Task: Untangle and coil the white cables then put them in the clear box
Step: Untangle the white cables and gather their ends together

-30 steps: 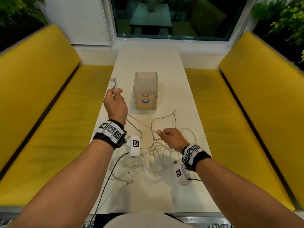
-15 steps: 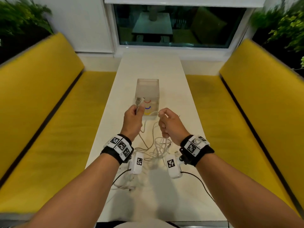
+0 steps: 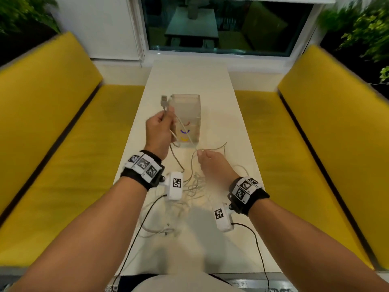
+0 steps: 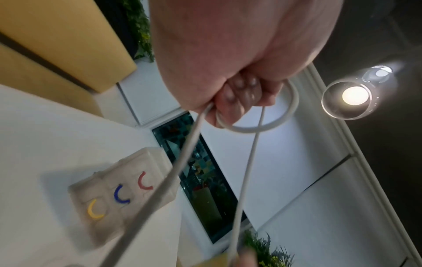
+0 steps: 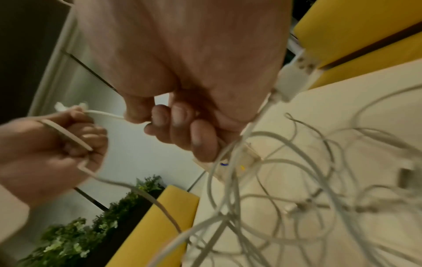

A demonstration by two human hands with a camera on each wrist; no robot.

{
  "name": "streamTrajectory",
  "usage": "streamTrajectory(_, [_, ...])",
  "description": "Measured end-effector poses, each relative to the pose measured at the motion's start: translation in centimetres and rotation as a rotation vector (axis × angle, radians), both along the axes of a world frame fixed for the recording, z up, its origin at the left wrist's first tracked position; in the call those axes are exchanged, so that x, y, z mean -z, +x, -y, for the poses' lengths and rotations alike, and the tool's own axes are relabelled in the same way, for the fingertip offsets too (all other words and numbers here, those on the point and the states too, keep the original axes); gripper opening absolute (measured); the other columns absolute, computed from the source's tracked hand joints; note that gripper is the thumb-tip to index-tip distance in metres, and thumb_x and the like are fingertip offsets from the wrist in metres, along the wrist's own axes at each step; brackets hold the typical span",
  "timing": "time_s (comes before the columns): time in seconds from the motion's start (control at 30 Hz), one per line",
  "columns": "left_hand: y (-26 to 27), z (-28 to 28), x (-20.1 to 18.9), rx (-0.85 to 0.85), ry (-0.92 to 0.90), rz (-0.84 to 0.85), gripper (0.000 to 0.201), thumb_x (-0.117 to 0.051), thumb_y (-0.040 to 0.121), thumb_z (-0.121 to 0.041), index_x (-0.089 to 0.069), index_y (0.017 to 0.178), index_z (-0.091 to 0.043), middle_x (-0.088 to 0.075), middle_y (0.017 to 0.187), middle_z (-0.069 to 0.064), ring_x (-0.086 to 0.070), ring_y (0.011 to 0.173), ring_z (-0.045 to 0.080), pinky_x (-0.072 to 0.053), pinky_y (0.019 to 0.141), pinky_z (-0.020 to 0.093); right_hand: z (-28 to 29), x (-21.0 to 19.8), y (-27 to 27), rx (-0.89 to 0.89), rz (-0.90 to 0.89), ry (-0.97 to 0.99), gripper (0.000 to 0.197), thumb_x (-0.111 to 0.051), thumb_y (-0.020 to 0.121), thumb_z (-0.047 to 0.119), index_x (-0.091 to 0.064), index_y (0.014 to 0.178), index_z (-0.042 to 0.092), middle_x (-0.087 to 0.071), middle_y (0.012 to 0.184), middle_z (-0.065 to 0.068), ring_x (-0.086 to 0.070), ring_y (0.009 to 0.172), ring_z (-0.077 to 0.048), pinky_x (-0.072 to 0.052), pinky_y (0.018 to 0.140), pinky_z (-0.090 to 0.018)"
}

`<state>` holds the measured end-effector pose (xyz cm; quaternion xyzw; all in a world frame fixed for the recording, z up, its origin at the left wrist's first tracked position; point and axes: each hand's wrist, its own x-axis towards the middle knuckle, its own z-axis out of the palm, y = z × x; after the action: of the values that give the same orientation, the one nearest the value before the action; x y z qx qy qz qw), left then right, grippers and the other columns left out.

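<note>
While a loose tangle of thin white cables [image 3: 195, 186] sprawls on the smooth pale surface [image 3: 231, 127], the right hand [image 3: 212, 165] pinches one cord just above the heap. Further out, the left hand [image 3: 160, 131] is clenched around a small loop, plug [image 3: 164, 101] sticking up, beside the clear box [image 3: 186, 114].

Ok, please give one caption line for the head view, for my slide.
Left hand grips a white cable near its USB plug while right hand pinches it before the clear box.
</note>
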<state>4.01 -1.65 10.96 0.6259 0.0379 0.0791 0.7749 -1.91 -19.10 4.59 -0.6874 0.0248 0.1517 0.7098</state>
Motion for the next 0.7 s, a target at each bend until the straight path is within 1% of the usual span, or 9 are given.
streamTrajectory(0.1, [0.7,-1.0,-1.3,-0.028,-0.093,0.029,0.040,-0.057,0.101,-0.035,-0.052,0.065,-0.019,-0.038,0.047,-0.010,-0.032,0.039,0.008,-0.026,0.038,0.022,0.4,2.4,-1.1,-0.029,-0.032,-0.018,0.041,-0.057,0.100,0.044,-0.050,0.071,0.016,-0.031,0.058,0.000,-0.029,0.045,-0.015,-0.035,0.046,-0.027])
streamTrajectory(0.23, [1.5,-2.0,-3.9,-0.113,-0.242,0.070,0.039,-0.055,0.102,-0.036,-0.052,0.068,-0.017,-0.032,0.051,-0.007,-0.028,0.042,0.010,-0.024,0.038,0.024,0.6,5.2,-2.8,-0.097,-0.157,-0.028,0.044,-0.055,0.100,0.047,-0.056,0.070,0.014,-0.036,0.053,0.000,-0.035,0.044,-0.017,-0.047,0.050,-0.030])
streamTrajectory(0.33, [1.7,-2.2,-3.8,-0.087,-0.044,0.074,0.042,-0.059,0.094,-0.054,-0.062,0.074,-0.017,-0.036,0.052,-0.006,-0.031,0.045,0.012,-0.027,0.040,0.025,0.6,6.2,-3.4,-0.108,-0.201,0.000,0.045,-0.049,0.103,0.046,-0.057,0.073,0.013,-0.036,0.055,-0.001,-0.035,0.046,-0.017,-0.049,0.051,-0.031])
streamTrajectory(0.4, [1.0,-1.7,-2.8,-0.005,0.070,0.000,0.055,-0.053,0.090,-0.067,-0.067,0.088,-0.014,-0.033,0.053,-0.008,-0.028,0.046,0.012,-0.026,0.042,0.024,0.4,5.5,-3.1,-0.073,-0.201,0.054,0.039,-0.043,0.106,0.035,-0.056,0.076,0.013,-0.035,0.057,-0.001,-0.033,0.047,-0.018,-0.046,0.052,-0.032])
streamTrajectory(0.43, [0.7,-1.4,-2.1,0.018,0.093,-0.033,0.058,-0.051,0.091,-0.068,-0.067,0.093,-0.012,-0.033,0.053,-0.010,-0.028,0.045,0.010,-0.026,0.043,0.023,0.3,4.9,-2.8,-0.047,-0.198,0.086,0.035,-0.041,0.106,0.027,-0.055,0.077,0.013,-0.035,0.058,-0.002,-0.032,0.046,-0.018,-0.043,0.052,-0.033])
streamTrajectory(0.5, [0.0,-0.6,-0.9,0.021,0.151,-0.056,0.044,-0.054,0.097,-0.055,-0.063,0.090,-0.012,-0.038,0.049,-0.015,-0.032,0.043,0.005,-0.029,0.043,0.022,0.1,3.3,-2.1,-0.005,-0.168,0.138,0.026,-0.037,0.102,0.015,-0.053,0.082,0.012,-0.034,0.059,-0.003,-0.030,0.045,-0.018,-0.039,0.051,-0.034])
streamTrajectory(0.53, [-0.5,-0.2,-0.4,0.020,0.195,-0.040,0.034,-0.057,0.099,-0.043,-0.059,0.082,-0.014,-0.041,0.047,-0.016,-0.035,0.042,0.002,-0.031,0.045,0.021,0.0,2.6,-1.8,0.008,-0.144,0.146,0.023,-0.036,0.102,0.014,-0.052,0.086,0.012,-0.035,0.060,-0.003,-0.030,0.046,-0.017,-0.037,0.050,-0.033])
streamTrajectory(0.6, [-1.2,0.6,0.9,0.062,0.293,0.012,0.032,-0.063,0.097,-0.028,-0.053,0.070,-0.014,-0.044,0.048,-0.016,-0.037,0.043,0.002,-0.032,0.047,0.024,0.0,1.1,-1.4,0.020,-0.081,0.120,0.021,-0.037,0.105,0.018,-0.053,0.093,0.015,-0.036,0.062,0.000,-0.031,0.047,-0.015,-0.031,0.049,-0.028])
streamTrajectory(0.7, [-2.4,1.8,1.9,0.214,0.415,0.033,0.039,-0.069,0.093,-0.030,-0.054,0.064,-0.009,-0.044,0.053,-0.006,-0.037,0.049,0.013,-0.032,0.049,0.027,-0.4,-1.0,-0.8,-0.005,0.050,0.000,0.023,-0.039,0.108,0.028,-0.057,0.096,0.022,-0.035,0.063,0.005,-0.029,0.049,-0.010,-0.023,0.048,-0.024])
